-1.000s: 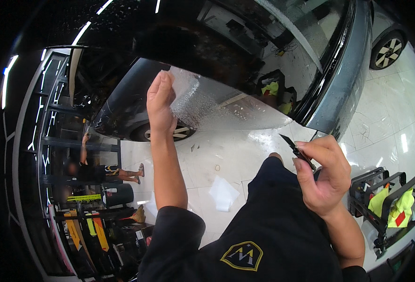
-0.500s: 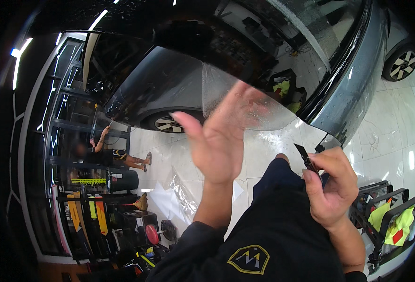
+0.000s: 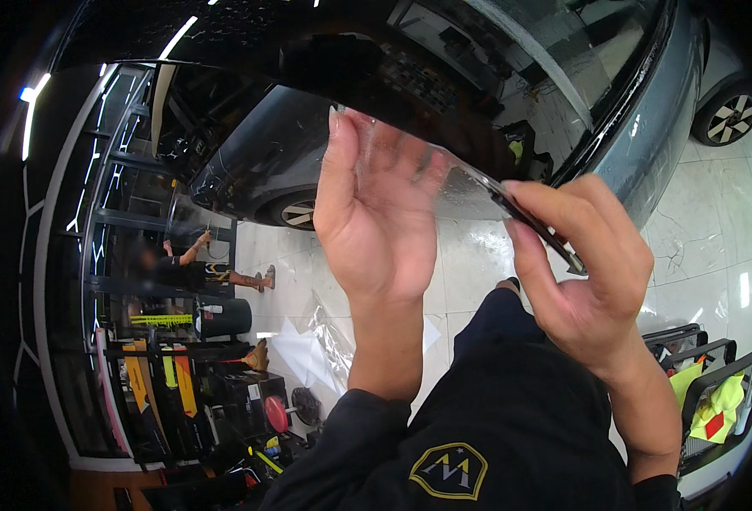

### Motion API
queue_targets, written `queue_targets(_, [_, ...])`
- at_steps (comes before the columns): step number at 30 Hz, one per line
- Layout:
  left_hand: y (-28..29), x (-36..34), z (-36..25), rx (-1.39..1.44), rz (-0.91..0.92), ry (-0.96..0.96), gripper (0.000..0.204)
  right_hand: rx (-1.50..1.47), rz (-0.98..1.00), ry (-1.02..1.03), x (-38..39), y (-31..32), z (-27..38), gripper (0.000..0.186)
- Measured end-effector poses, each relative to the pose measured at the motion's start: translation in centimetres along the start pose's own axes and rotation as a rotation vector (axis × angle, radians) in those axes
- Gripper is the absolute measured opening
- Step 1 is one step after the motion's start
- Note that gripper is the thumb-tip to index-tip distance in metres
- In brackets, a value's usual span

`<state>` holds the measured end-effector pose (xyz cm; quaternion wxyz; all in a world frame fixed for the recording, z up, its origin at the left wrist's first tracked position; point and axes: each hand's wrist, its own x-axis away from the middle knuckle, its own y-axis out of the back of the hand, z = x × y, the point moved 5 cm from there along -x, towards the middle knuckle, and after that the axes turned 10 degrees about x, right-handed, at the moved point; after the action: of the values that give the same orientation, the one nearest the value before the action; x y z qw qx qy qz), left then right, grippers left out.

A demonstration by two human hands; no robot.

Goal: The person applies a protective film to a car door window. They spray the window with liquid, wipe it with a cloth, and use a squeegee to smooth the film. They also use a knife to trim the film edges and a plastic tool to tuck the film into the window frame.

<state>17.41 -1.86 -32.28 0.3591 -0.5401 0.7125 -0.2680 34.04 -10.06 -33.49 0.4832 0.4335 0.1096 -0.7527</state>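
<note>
A sheet of clear wet film (image 3: 470, 183) hangs from the lower edge of a glossy black car panel (image 3: 470, 128). My left hand (image 3: 380, 213) is raised palm up beneath that edge, its thumb and index finger closed on the film's left side; the other fingers show partly through the film. My right hand (image 3: 593, 264) pinches a slim black cutter knife (image 3: 538, 223) between thumb and fingers. The knife's upper end meets the film's right side along the panel edge. Whether it is cutting there, I cannot tell.
A grey car (image 3: 640, 128) stands at right, another car's wheel (image 3: 298, 213) ahead. At far left a person (image 3: 193, 266) works near a black bin (image 3: 224, 315). Clear sheeting (image 3: 329, 341) lies on the tiled floor. Black mesh racks (image 3: 725, 400) with yellow cloths stand at right.
My left hand has moved up and left, from apart with thumb spread to gripping the film. My right hand has raised the knife up and left to the panel edge, turning it.
</note>
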Motion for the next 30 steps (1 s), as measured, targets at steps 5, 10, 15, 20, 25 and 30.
queue_targets(5, [-0.8,0.0,-0.8,-0.038,0.015,-0.052,0.032,0.123,-0.073,0.179,-1.7,-0.5,0.7,0.036])
queue_targets(10, [-1.7,0.4,-1.0,-0.138,0.041,-0.115,0.031,0.118,-0.069,0.180,-2.2,-0.5,1.1,0.037])
queue_targets(15, [-1.6,0.3,-0.6,-0.153,0.064,-0.145,0.030,0.126,-0.080,0.230,-2.1,-0.7,0.8,0.038])
queue_targets(20, [-1.6,0.1,-0.6,-0.160,0.065,-0.152,0.031,0.146,-0.047,0.210,-2.5,-0.7,1.3,0.038])
queue_targets(25, [-1.1,0.4,-0.6,-0.033,0.099,-0.076,0.043,0.171,-0.086,0.250,-2.5,-1.0,1.1,0.037])
queue_targets(30, [-1.0,0.6,-0.5,-0.068,0.027,-0.055,0.050,0.201,-0.074,0.209,-2.5,-1.0,1.4,0.037])
